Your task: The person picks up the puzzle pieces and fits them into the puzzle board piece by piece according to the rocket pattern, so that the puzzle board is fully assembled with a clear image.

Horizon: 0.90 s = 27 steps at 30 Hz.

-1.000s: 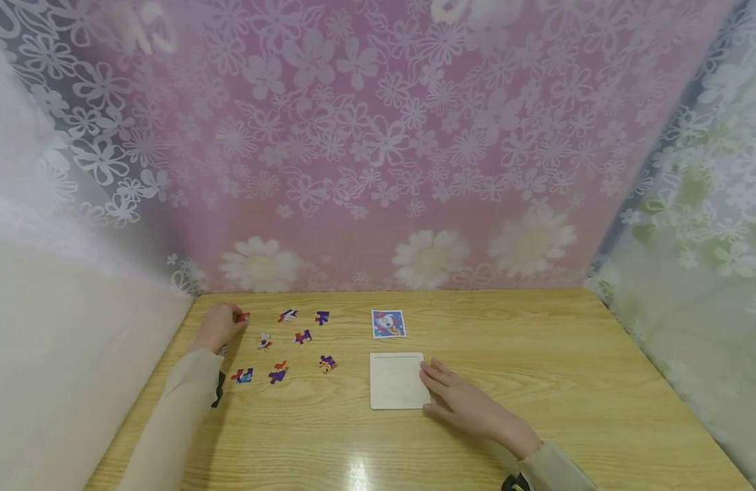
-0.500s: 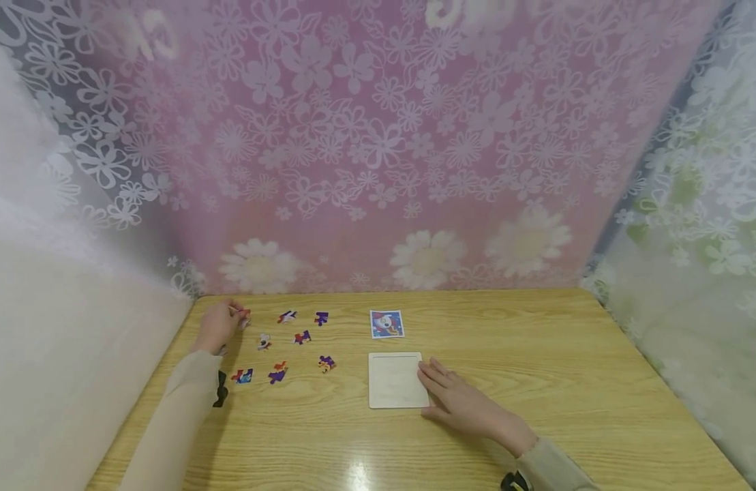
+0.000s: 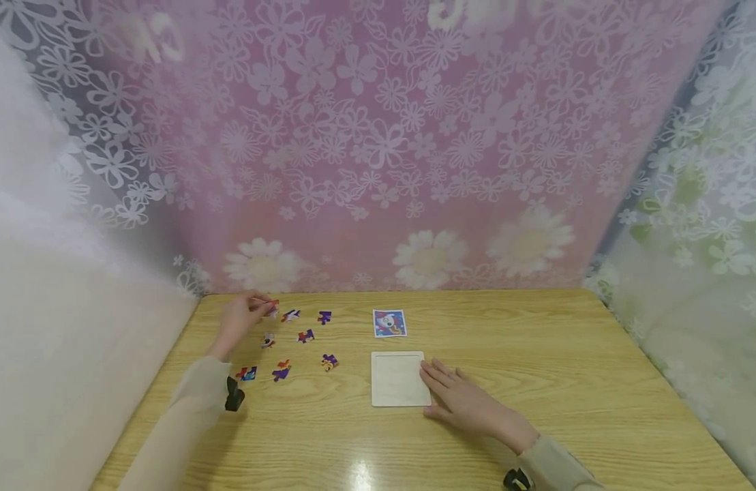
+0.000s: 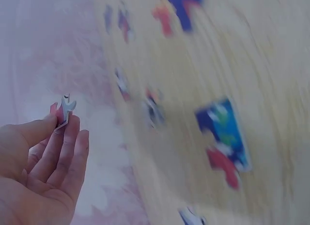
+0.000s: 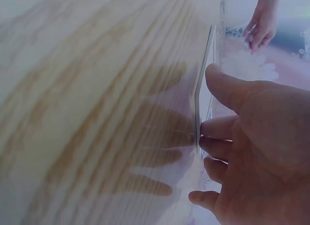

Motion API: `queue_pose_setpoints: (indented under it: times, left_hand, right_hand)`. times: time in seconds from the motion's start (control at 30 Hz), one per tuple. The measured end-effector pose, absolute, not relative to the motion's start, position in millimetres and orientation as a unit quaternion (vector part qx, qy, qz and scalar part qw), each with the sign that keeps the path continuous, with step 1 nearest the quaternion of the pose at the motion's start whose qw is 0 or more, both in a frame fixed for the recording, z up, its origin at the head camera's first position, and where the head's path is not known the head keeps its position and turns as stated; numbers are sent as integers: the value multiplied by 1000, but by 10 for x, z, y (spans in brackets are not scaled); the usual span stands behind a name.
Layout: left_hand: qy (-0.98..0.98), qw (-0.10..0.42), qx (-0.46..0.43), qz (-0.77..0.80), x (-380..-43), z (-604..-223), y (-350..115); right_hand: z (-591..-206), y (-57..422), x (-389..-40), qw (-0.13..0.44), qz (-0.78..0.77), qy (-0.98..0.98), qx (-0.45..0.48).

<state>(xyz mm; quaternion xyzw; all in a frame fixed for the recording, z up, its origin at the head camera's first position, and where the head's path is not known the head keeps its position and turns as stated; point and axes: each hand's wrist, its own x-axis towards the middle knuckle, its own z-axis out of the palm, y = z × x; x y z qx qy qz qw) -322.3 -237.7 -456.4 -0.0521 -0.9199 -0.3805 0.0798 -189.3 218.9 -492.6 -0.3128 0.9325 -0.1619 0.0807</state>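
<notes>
In the head view my left hand [image 3: 238, 322] is above the table's far left. Between thumb and fingers it pinches a red and white jigsaw puzzle piece [image 4: 64, 113], held clear of the tabletop. Below and to the right of it lie several loose puzzle pieces [image 3: 281, 370], mostly purple, red and white. A blue, green and red piece [image 4: 226, 135] shows large in the left wrist view. My right hand [image 3: 466, 404] rests at the right edge of a pale square puzzle tray [image 3: 397, 380], fingers extended and touching its rim.
A small square picture card [image 3: 390, 323] of a white cartoon character lies behind the tray. The wooden table [image 3: 568, 354] meets flowered cloth [image 3: 378, 204] at the back and both sides.
My left hand has lifted the puzzle piece and moved right with it, toward the other pieces. My right hand stays at the tray.
</notes>
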Motion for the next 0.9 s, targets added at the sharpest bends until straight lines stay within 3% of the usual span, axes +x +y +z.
queue_pose_setpoints:
  times: [0.53, 0.9]
  left_hand:
    - [-885, 56, -110, -449, -3008, -4322, -1705]
    - [-870, 21, -138, -472, -2822, -4273, -1251]
  right_hand:
    - [-4855, 2182, -1891, 51, -159, 933, -319]
    - [-4908, 2179, -1810, 69, -137, 926, -344]
